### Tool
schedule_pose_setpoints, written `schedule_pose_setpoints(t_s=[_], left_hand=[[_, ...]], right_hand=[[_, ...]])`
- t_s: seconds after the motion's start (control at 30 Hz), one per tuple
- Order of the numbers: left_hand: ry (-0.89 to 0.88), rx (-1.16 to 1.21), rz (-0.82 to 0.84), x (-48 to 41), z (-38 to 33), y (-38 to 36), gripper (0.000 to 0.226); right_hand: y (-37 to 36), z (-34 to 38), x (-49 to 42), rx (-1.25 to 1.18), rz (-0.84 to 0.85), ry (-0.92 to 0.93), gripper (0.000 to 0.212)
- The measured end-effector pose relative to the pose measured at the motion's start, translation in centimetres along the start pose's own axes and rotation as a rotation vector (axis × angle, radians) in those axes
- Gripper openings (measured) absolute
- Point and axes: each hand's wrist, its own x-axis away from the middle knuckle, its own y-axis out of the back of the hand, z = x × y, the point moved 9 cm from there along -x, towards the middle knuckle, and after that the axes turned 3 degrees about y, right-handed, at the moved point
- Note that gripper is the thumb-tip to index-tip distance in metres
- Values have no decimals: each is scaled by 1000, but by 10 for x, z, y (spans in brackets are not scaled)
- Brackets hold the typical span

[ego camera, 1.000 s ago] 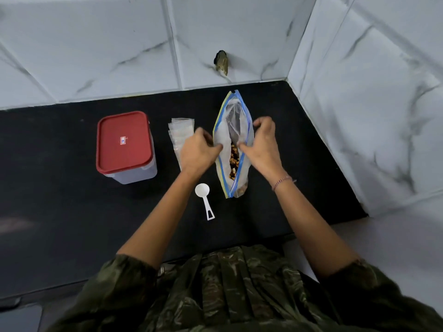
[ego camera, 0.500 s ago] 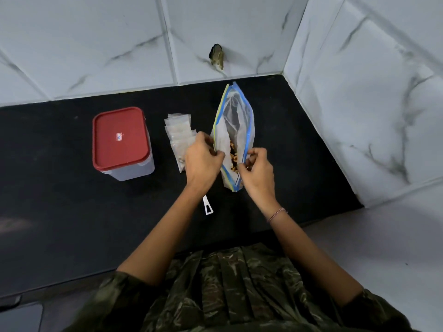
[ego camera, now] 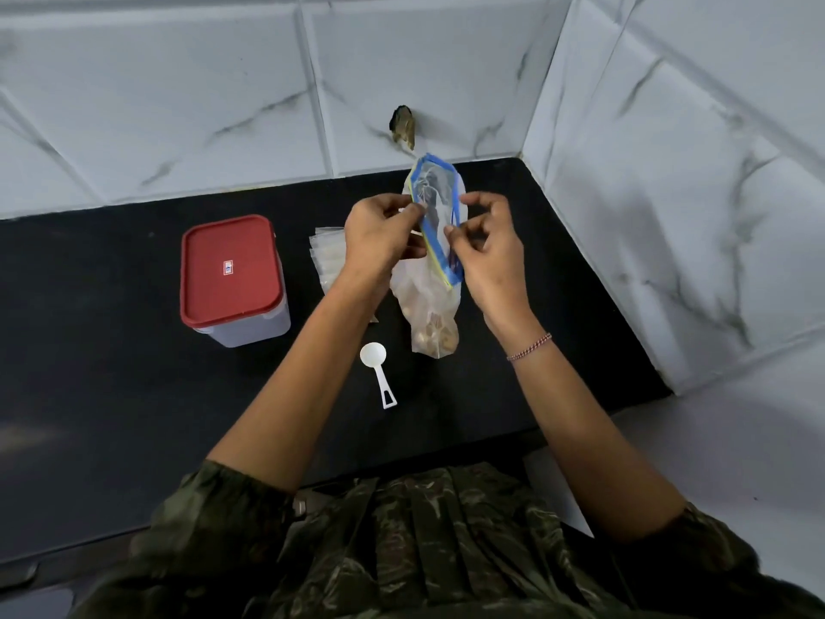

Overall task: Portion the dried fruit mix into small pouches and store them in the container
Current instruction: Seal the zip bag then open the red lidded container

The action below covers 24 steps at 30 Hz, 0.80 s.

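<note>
Hands are holding a clear plastic zip bag of dried fruit mix [ego camera: 427, 306] over the black counter [ego camera: 111, 373], the left hand [ego camera: 379, 236] and the right hand [ego camera: 491, 256] each pinching one side of its blue-edged mouth. Small clear pouches [ego camera: 328, 256] are lying between it and the closed red-lidded translucent container [ego camera: 230, 270].
</note>
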Motion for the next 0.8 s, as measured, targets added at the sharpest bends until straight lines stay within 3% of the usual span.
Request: schedule_pose_setpoints(t_s=[0.17, 0.33, 0.4, 0.5, 0.57, 0.63, 0.8], left_hand=[[105, 200, 101, -2, 24, -12, 16], [184, 334, 78, -3, 48, -14, 17], [179, 384, 86, -2, 52, -15, 20], [105, 413, 74, 4, 60, -13, 16], [1, 244, -32, 16, 74, -3, 13], [-137, -72, -82, 37, 87, -2, 10], [-175, -799, 24, 65, 125, -31, 41]], right_hand=[[-15, -10, 7, -13, 233, -105, 14], [-31, -15, 30, 211, 565, -71, 73], [-30, -16, 31, 329, 549, -2, 76], [-18, -16, 22, 409, 338, 70, 53], [-10, -17, 18, 402, 216, 89, 36], [-5, -20, 16, 409, 164, 68, 25], [-9, -22, 16, 384, 114, 18, 16]])
